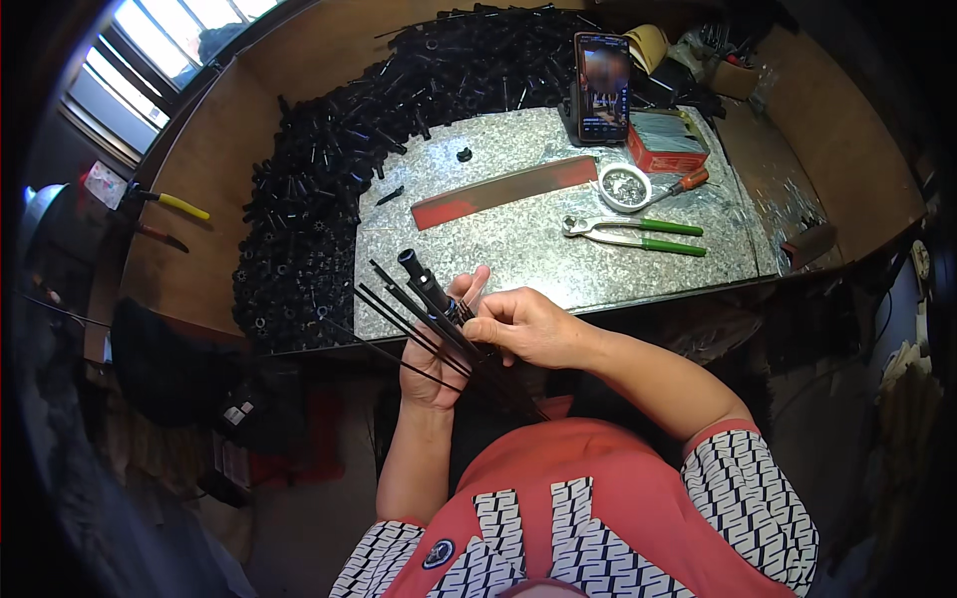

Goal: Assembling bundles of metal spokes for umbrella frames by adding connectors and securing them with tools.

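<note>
In front of my body I hold a black frame of thin rods and a thicker tube [429, 286], which looks like a folded umbrella frame. My left hand [436, 361] is under it, palm up, with the rods lying across the palm and the fingers partly behind the tube. From the right, my right hand [528, 327] pinches at the frame just below the thick tube. Whatever small part sits between its thumb and fingers is hidden. The tube's end points up and left, toward the bench, and the rods run down toward my lap.
On the speckled bench top [488, 259] lie a long red-grey bar [503, 192], green-handled pincers [638, 234], a screwdriver [690, 181] and a white bowl of small metal parts [625, 186]. A phone [601, 90] stands near a red box [668, 149]. Black tubular parts [329, 149] are heaped behind and left.
</note>
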`<action>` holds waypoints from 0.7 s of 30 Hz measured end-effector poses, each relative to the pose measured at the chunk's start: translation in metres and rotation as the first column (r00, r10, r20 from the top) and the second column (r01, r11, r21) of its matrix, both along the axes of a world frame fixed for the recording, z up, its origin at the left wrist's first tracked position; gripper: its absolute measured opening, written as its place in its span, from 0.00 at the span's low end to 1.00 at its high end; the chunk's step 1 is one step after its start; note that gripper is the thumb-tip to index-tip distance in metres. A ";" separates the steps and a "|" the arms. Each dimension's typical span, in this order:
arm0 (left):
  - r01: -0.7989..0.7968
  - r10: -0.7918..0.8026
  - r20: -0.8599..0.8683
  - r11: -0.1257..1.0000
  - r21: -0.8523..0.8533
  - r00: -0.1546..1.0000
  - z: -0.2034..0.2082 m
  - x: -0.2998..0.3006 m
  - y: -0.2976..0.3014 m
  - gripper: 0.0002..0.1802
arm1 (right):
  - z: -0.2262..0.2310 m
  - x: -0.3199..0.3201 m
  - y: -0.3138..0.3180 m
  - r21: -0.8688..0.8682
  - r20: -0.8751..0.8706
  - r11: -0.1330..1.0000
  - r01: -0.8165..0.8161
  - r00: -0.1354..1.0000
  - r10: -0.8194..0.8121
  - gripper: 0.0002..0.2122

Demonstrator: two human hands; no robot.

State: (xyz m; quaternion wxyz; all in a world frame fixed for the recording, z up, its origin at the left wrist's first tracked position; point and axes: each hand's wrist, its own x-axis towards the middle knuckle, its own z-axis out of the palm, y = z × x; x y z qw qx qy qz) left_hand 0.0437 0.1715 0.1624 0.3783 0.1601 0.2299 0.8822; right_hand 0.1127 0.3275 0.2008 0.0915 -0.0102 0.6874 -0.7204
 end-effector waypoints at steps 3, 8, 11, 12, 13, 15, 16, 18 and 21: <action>0.088 -0.091 0.072 0.995 0.039 0.993 0.010 0.002 0.001 0.27 | -0.003 -0.002 -0.002 -0.021 -0.069 0.999 0.029 0.997 -0.030 0.20; 0.147 -0.149 -0.012 0.987 -0.068 0.989 0.009 -0.005 -0.002 0.32 | -0.005 -0.005 -0.004 -0.029 -0.128 1.000 0.002 0.992 -0.006 0.19; 0.210 -0.210 0.065 0.978 0.005 0.975 0.020 -0.007 -0.001 0.29 | 0.002 -0.005 -0.003 0.002 -0.118 0.999 -0.035 0.992 0.035 0.14; 0.211 -0.211 0.063 0.977 0.008 0.975 0.018 -0.008 -0.001 0.29 | 0.003 -0.006 -0.004 0.006 -0.120 0.999 -0.034 0.992 0.035 0.14; 0.095 -0.094 -0.037 0.995 0.021 0.995 0.014 -0.011 0.000 0.27 | 0.004 -0.007 -0.006 0.046 -0.177 0.998 0.036 0.984 -0.027 0.14; -0.108 0.111 -0.124 0.994 0.034 0.986 0.019 -0.009 0.002 0.20 | 0.004 -0.011 -0.011 0.082 -0.238 0.991 0.109 0.967 -0.087 0.14; -0.108 0.112 -0.126 0.994 0.035 0.986 0.020 -0.008 0.000 0.20 | 0.003 -0.013 -0.015 0.136 -0.299 0.971 0.196 0.942 -0.148 0.14; -0.406 0.380 -0.186 0.904 -0.132 0.906 0.022 -0.006 -0.008 0.19 | 0.006 -0.018 -0.024 0.182 -0.365 0.943 0.279 0.910 -0.199 0.14; -0.551 0.511 -0.240 0.822 -0.143 0.825 0.027 -0.002 -0.010 0.25 | 0.011 -0.028 -0.035 0.178 -0.394 0.917 0.356 0.880 -0.265 0.15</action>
